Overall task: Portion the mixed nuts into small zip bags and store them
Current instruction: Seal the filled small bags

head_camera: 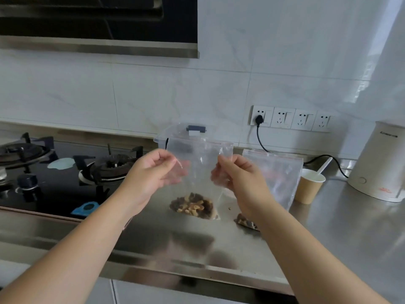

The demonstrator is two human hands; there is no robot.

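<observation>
A clear small zip bag point(200, 170) hangs upright above the steel counter, with a portion of mixed nuts point(192, 206) settled in its bottom. My left hand point(153, 172) pinches the bag's top left edge. My right hand point(236, 174) pinches the top right edge. Behind my right forearm lies a second small heap of nuts point(244, 220), partly hidden. A stack of unused zip bags with red strips point(278, 172) leans to the right. A clear plastic storage box point(186, 133) with a dark latch stands behind the held bag.
A paper cup point(309, 187) with a white spoon stands right of the bags. A white electric kettle point(381, 163) sits at the far right, its black cord running to the wall sockets point(291, 118). A black gas hob point(65, 172) fills the left.
</observation>
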